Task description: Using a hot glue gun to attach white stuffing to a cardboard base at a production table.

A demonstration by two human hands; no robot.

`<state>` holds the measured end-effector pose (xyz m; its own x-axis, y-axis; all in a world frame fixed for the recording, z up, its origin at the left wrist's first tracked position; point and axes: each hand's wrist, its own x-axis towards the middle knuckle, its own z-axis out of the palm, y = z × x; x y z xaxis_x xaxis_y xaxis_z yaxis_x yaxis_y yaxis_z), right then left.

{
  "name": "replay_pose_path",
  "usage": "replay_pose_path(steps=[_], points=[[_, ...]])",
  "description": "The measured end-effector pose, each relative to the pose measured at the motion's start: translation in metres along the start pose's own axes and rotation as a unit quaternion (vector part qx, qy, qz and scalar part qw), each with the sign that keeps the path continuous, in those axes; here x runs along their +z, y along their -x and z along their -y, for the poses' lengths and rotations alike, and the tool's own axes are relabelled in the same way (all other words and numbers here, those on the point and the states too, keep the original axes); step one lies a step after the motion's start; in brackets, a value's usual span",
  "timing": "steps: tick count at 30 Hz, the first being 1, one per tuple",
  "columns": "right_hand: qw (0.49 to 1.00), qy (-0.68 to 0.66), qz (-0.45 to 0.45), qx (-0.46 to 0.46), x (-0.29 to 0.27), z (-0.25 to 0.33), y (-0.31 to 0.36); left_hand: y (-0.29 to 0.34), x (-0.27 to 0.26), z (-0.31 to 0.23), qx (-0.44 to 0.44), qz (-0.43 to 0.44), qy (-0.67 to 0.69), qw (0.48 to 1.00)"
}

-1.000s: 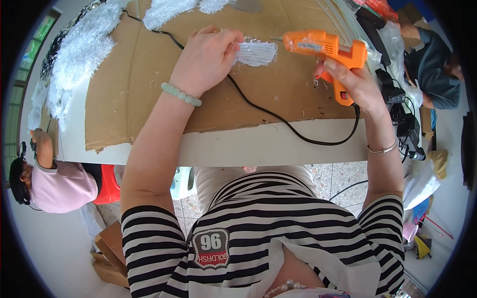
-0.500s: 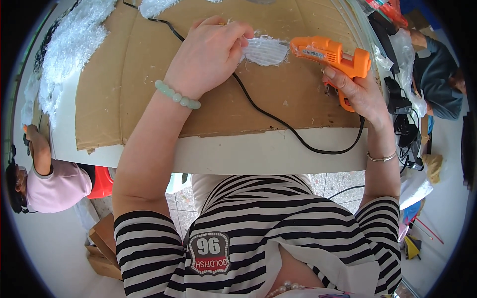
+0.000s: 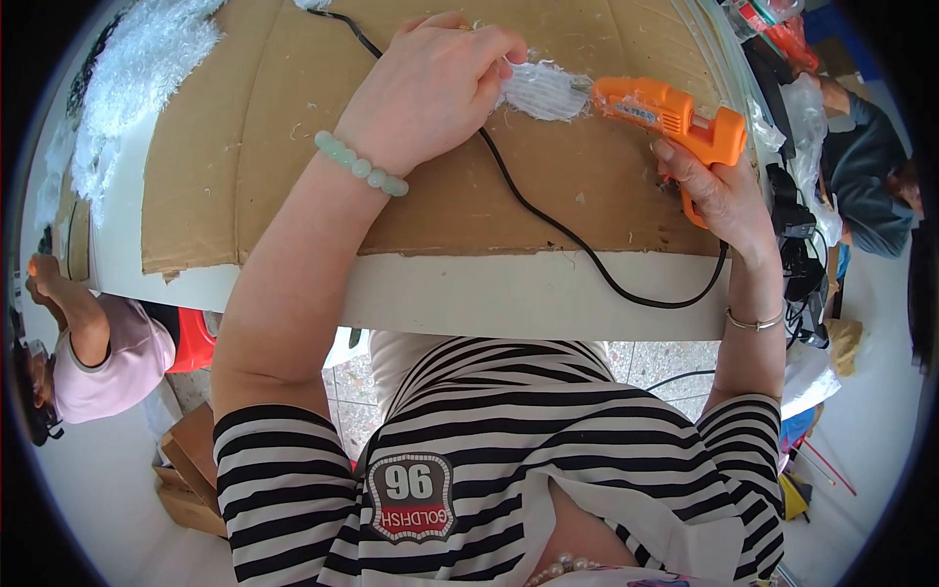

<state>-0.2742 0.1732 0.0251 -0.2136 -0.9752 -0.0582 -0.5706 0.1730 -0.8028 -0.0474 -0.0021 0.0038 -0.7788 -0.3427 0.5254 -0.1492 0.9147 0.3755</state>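
My right hand (image 3: 722,196) is wrapped round the handle of an orange glue gun (image 3: 665,110). Its nozzle points left and reaches the right edge of a white, fuzzy-edged ribbed fabric piece (image 3: 550,91). With fingers closed at the left end of that piece, my left hand (image 3: 440,93) pinches it; the fingertips are partly hidden behind the hand. Under both lies a sheet of brown cardboard (image 3: 323,210). From the gun's handle a black cord (image 3: 558,230) loops across the cardboard and passes under my left hand.
White shaggy material (image 3: 147,78) is heaped at the table's far left. Black adapters and cables (image 3: 800,254) crowd the right edge beside clear plastic. One person (image 3: 112,347) sits at the left, another (image 3: 866,176) at the right. Cardboard boxes (image 3: 191,479) stand on the floor.
Both hands sit slightly farther right in the picture. The gap between the gun's nozzle and the white piece has narrowed. The person at the left has raised an arm a little.
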Motion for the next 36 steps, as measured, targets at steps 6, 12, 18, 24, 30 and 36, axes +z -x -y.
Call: replay_pose_path(steps=[6,12,18,24,30,36], points=[[1.0,0.018,0.003,0.01,-0.003,-0.0018,0.0019,0.0013,-0.0002,0.0011,-0.003,-0.002,-0.001,1.0],[1.0,-0.003,0.013,0.013,-0.0029,-0.002,0.0047,0.0011,-0.0057,0.0012,0.007,-0.005,0.021,1.0],[1.0,0.011,0.025,0.012,-0.0024,-0.0015,0.0073,0.0017,-0.0062,0.0014,0.003,0.003,0.014,1.0],[0.999,0.025,0.021,0.003,0.0012,-0.0035,0.0065,0.002,-0.0055,0.0024,0.002,-0.002,0.018,1.0],[0.998,0.031,0.037,0.032,0.0015,0.0016,0.006,0.002,-0.0075,0.0007,0.008,-0.015,0.027,0.999],[0.999,0.026,0.041,0.008,0.0039,0.0052,0.0045,0.0004,-0.008,0.0011,-0.002,0.002,0.035,0.999]])
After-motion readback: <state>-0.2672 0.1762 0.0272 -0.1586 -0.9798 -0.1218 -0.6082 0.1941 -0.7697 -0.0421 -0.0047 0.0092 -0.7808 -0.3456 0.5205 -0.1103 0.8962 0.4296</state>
